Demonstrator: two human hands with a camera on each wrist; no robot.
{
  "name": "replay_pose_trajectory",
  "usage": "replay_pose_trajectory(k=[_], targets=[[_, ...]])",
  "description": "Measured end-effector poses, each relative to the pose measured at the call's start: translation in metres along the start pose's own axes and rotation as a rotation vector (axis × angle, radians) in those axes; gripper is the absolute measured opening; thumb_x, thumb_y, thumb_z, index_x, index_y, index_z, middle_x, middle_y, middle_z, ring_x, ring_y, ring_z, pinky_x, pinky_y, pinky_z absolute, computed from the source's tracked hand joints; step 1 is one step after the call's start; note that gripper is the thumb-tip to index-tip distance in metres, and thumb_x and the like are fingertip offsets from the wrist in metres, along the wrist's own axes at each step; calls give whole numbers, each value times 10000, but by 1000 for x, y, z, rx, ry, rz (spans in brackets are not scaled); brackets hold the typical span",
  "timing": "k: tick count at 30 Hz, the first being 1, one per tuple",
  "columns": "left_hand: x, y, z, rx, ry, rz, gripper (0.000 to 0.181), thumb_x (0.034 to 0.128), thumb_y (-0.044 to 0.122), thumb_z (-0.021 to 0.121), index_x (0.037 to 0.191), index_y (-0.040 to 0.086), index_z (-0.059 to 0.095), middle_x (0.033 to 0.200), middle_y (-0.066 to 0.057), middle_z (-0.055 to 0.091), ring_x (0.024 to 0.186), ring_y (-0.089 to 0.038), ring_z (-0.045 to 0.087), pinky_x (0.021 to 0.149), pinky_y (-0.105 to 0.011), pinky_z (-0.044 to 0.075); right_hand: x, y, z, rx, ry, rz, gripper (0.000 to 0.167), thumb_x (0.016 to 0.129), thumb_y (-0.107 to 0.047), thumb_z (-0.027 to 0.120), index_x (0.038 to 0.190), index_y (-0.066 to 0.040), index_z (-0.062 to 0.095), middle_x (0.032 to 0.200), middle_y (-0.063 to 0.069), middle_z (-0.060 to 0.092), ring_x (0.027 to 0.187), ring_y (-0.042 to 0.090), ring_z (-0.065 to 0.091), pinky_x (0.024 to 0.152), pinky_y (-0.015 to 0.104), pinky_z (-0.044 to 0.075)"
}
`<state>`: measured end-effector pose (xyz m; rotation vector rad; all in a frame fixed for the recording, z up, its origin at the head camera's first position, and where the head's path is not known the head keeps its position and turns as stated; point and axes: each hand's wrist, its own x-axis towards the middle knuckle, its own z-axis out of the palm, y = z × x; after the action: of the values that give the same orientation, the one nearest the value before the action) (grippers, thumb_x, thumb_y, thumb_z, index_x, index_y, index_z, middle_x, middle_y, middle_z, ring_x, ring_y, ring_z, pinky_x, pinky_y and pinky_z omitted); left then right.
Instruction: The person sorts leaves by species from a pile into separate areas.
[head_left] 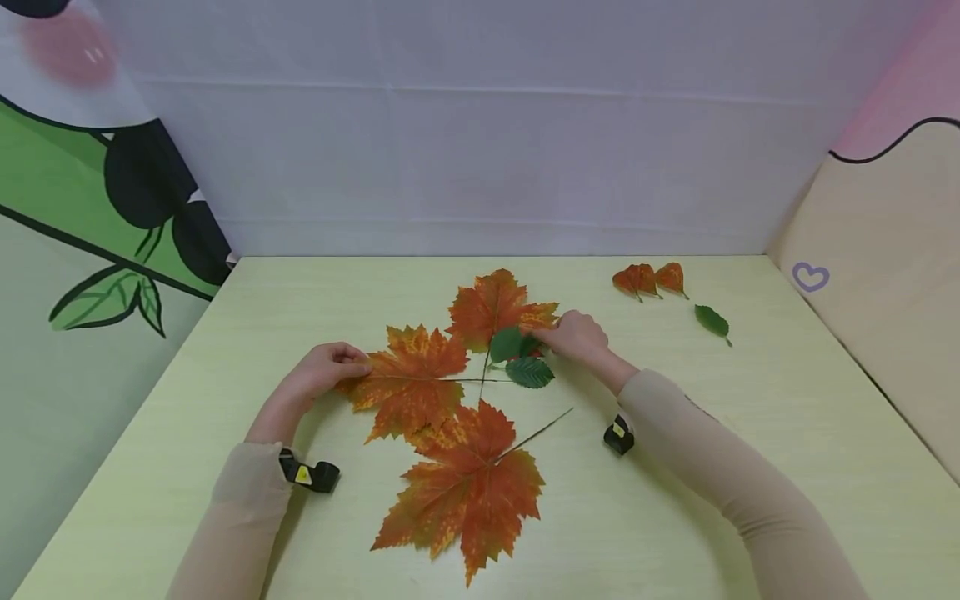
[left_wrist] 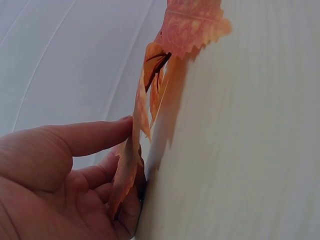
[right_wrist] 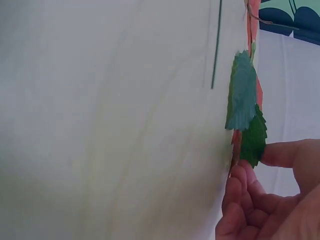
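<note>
My left hand [head_left: 324, 377] pinches the outer edge of an orange maple leaf [head_left: 416, 379], thumb on one face and fingers on the other in the left wrist view. A second maple leaf [head_left: 487, 308] lies farther back, its stem crossing the first one's. At its right edge, my right hand [head_left: 577, 337] pinches a dark green leaf [right_wrist: 254, 137], with orange leaf showing right behind it. Beside that is another green serrated leaf [head_left: 530, 372]. A third, larger maple leaf [head_left: 468, 483] lies nearest me, its stem pointing to the upper right.
Small orange-brown leaves [head_left: 637, 280] lie at the back right of the pale table [head_left: 637, 533]. A single green leaf [head_left: 712, 320] is just in front of them. Behind the table hangs a light cloth [head_left: 480, 167], with printed panels at both sides.
</note>
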<state>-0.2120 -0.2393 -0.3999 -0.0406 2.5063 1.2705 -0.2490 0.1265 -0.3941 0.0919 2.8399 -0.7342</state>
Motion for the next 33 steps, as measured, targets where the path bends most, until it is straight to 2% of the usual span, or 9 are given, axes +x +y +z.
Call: replay_pose_trajectory(k=[4, 7, 11, 15, 18, 23, 27, 33], targets=[[-1, 0, -1, -3, -5, -1, 345, 871, 215, 604, 1092, -34, 515, 875, -37, 500, 755, -162, 453, 659, -268, 404, 0, 1, -4, 34, 1, -19, 357, 834, -362, 557, 566, -126, 538, 518, -24, 495, 489, 123, 437, 432, 237, 300], [-1, 0, 0, -3, -4, -2, 343, 870, 216, 606, 1090, -32, 517, 873, -35, 500, 754, -159, 453, 659, -266, 404, 1, 2, -7, 73, -3, -31, 343, 844, -319, 558, 589, -91, 579, 519, -21, 505, 498, 123, 433, 454, 238, 303], [-1, 1, 0, 4, 2, 6, 337, 869, 209, 608, 1084, -36, 521, 862, -34, 497, 750, -157, 448, 657, -264, 399, 1, 3, -12, 138, 2, -36, 314, 848, -290, 544, 705, -37, 660, 597, 20, 592, 558, 143, 480, 509, 242, 344], [-1, 0, -1, 5, 2, 20, 336, 869, 207, 610, 1077, -44, 526, 839, -28, 499, 733, -157, 447, 644, -268, 395, 1, 4, -19, 208, 16, -26, 289, 852, -280, 529, 855, -35, 684, 782, 78, 682, 714, 214, 611, 579, 251, 400], [-1, 0, -1, 0, -2, 22, 325, 871, 205, 606, 1074, -36, 528, 834, -21, 505, 729, -155, 454, 645, -268, 404, 2, 7, -27, 255, 31, -20, 262, 854, -266, 525, 890, -48, 667, 827, 91, 691, 808, 259, 634, 613, 269, 425], [-2, 2, -1, -7, -9, 17, 337, 872, 210, 607, 1082, -39, 521, 845, -19, 510, 735, -145, 457, 653, -270, 407, 4, 16, -40, 314, 43, -21, 243, 851, -241, 534, 921, -31, 635, 879, 139, 686, 814, 287, 654, 719, 365, 505], [-2, 3, 0, 0, -3, 12, 339, 872, 211, 608, 1083, -40, 523, 846, -23, 508, 736, -146, 456, 654, -270, 406, 6, 27, -50, 292, 75, -30, 258, 852, -246, 546, 956, -22, 620, 897, 155, 687, 797, 283, 669, 746, 377, 506], [-2, 2, -1, 2, -9, 4, 329, 872, 207, 606, 1080, -35, 525, 842, -22, 512, 735, -152, 460, 656, -267, 408, 4, 53, -65, 196, 148, -45, 270, 867, -274, 564, 976, -32, 612, 755, 96, 700, 746, 276, 671, 649, 298, 465]])
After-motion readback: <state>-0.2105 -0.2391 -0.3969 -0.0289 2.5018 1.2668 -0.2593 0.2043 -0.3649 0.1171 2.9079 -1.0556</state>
